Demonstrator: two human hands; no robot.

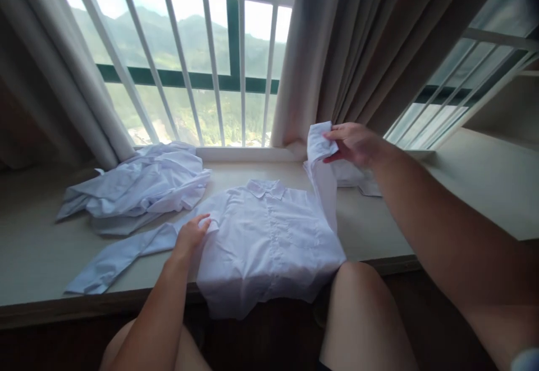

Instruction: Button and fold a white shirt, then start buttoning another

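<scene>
A white button-up shirt (269, 242) lies front side up on the window ledge, collar toward the window, its hem hanging over the front edge. My right hand (351, 143) holds one sleeve by its cuff (322, 142), raised above the ledge at the shirt's right. At the opposite side, my left hand (194, 232) pinches the shirt fabric near the side seam. The other sleeve (122, 256) stretches out flat to the left, passing behind my left hand.
A crumpled heap of white clothing (147, 183) sits on the ledge (370, 228) at the left. More folded white cloth (349, 174) lies behind my right hand. Curtains (328, 51) flank the barred window (189, 62). My knee (357, 287) touches the ledge's front edge area.
</scene>
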